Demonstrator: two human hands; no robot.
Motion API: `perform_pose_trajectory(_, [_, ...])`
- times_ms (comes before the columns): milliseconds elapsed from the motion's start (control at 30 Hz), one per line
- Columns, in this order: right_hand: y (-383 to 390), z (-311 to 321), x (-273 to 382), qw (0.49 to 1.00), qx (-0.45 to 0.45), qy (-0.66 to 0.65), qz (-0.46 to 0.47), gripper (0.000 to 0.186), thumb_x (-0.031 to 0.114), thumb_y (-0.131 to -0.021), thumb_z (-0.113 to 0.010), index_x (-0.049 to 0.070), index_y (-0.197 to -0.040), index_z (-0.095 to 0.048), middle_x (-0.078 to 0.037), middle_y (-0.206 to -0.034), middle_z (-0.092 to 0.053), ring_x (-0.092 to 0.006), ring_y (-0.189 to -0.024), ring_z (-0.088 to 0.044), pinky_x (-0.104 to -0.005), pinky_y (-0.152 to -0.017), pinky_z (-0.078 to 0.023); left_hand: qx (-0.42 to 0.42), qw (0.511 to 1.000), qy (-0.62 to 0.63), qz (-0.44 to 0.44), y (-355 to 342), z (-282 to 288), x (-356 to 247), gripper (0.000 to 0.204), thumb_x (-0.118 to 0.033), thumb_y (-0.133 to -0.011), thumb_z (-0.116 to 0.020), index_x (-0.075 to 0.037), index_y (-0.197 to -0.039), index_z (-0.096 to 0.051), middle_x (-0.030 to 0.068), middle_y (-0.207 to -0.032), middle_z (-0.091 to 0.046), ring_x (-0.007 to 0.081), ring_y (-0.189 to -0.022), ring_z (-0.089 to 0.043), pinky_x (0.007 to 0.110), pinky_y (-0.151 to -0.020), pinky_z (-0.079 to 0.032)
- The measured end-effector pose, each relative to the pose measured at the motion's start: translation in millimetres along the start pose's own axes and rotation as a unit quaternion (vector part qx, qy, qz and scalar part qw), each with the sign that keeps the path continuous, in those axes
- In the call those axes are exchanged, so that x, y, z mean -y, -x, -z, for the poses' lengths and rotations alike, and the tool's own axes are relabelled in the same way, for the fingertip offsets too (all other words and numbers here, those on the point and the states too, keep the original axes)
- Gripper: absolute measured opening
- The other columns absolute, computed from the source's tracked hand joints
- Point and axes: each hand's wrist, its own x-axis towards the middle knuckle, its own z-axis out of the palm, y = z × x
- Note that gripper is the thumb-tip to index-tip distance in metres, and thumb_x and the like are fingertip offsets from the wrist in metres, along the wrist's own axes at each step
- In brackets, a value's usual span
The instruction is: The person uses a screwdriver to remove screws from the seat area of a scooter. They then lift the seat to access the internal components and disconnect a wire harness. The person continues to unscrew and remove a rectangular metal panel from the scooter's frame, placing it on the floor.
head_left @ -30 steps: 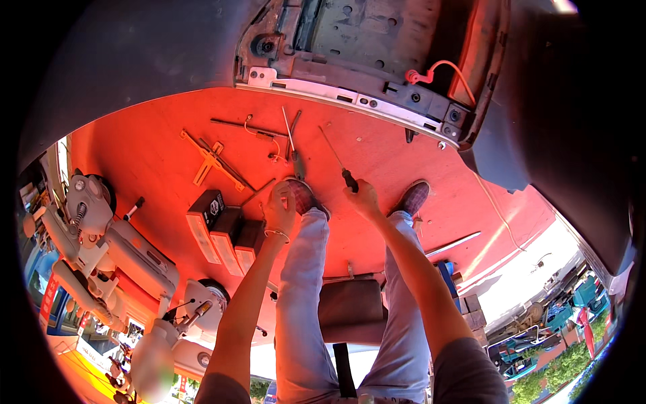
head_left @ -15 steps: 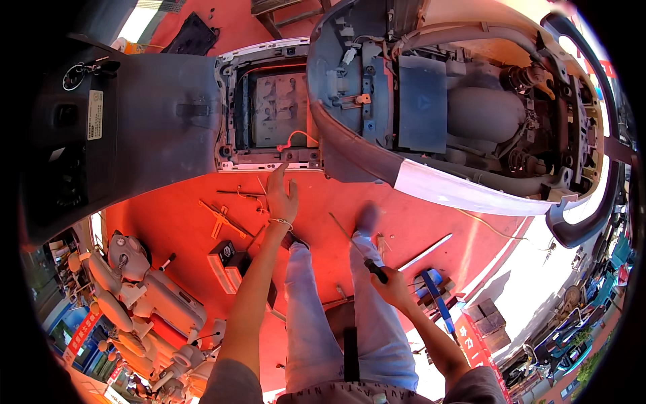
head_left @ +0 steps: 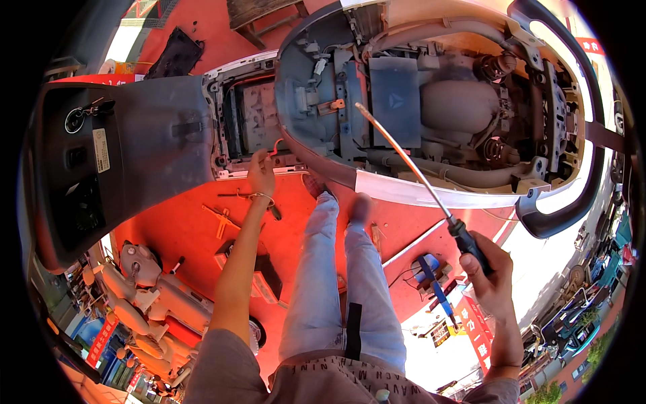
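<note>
A scooter body with its seat off lies across the far side, its dark front panel (head_left: pixel 161 124) on the left and its open rear compartment (head_left: pixel 464 104) on the right. My left hand (head_left: pixel 261 176) reaches over the near edge of the floorboard opening (head_left: pixel 252 111). Its fingers are drawn together at a red wire (head_left: pixel 276 145) and seem to pinch its end. Wrapped round the dark handle of a long screwdriver (head_left: pixel 414 168), my right hand (head_left: pixel 492 273) is raised at the right. The blade slants up and left, and its tip appears over the compartment.
Beyond the scooter stands a wooden bench (head_left: pixel 262 20). Several other scooters (head_left: pixel 151 303) are parked at the lower left. On the red floor lie an orange cross-shaped tool (head_left: pixel 221 220), a box (head_left: pixel 266 279) and a blue bar-like tool (head_left: pixel 437 293). A curved grab rail (head_left: pixel 538 225) rounds the scooter's rear.
My right hand has lifted the screwdriver from beside my leg, up and to the right. My left hand has closed in on the red wire. The scooter appears shifted left in view.
</note>
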Motion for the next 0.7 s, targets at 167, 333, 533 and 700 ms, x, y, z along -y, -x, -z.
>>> perform_pose_trajectory(167, [-134.6, -5.1, 16.0, 0.934, 0.019, 0.354, 0.046, 0.024, 0.017, -0.079, -0.058, -0.004, -0.069, -0.052, -0.021, -0.058, -0.05, -0.0357, -0.051, -0.046, -0.0383, -0.05, -0.037, -0.044, 0.953, 0.295, 0.061, 3.0, 4.4, -94.5, 0.029, -0.022, -0.093, -0.041, 0.0, -0.11, -0.049, 0.0094, -0.108, -0.054, 0.0169, -0.1, -0.052, 0.029, -0.085, -0.042])
perform_pose_trajectory(333, [-224.2, -51.3, -21.4, 0.891, 0.101, 0.441, 0.032, 0.028, 0.024, -0.075, -0.059, -0.004, -0.073, -0.058, -0.022, -0.073, -0.059, -0.0377, -0.075, -0.057, -0.0431, -0.067, -0.045, -0.034, 0.945, 0.323, 0.036, 14.6, -6.4, -173.9, 0.038, -0.027, -0.093, -0.039, 0.0, -0.12, -0.043, 0.0128, -0.122, -0.046, 0.0197, -0.114, -0.043, 0.03, -0.093, -0.035])
perform_pose_trajectory(533, [-252.6, -76.7, -40.9, 0.902, 0.145, 0.408, 0.005, 0.027, 0.024, -0.075, -0.058, -0.003, -0.075, -0.06, -0.021, -0.078, -0.061, -0.0357, -0.078, -0.059, -0.0415, -0.071, -0.047, -0.105, 0.978, 0.181, 0.009, 3.0, -28.7, -185.1, 0.04, -0.024, -0.094, -0.035, 0.003, -0.123, -0.04, 0.0137, -0.123, -0.045, 0.02, -0.115, -0.041, 0.029, -0.096, -0.031])
perform_pose_trajectory(700, [-258.8, -64.6, -70.4, 0.888, 0.158, 0.425, 0.08, 0.025, 0.022, -0.077, -0.058, -0.002, -0.083, -0.058, -0.022, -0.073, -0.059, -0.037, -0.073, -0.058, -0.0436, -0.065, -0.046, -0.161, 0.975, 0.15, 0.001, -2.3, -43.4, -184.8, 0.037, -0.02, -0.094, -0.033, 0.006, -0.12, -0.041, 0.0162, -0.12, -0.047, 0.0226, -0.112, -0.044, 0.03, -0.095, -0.032])
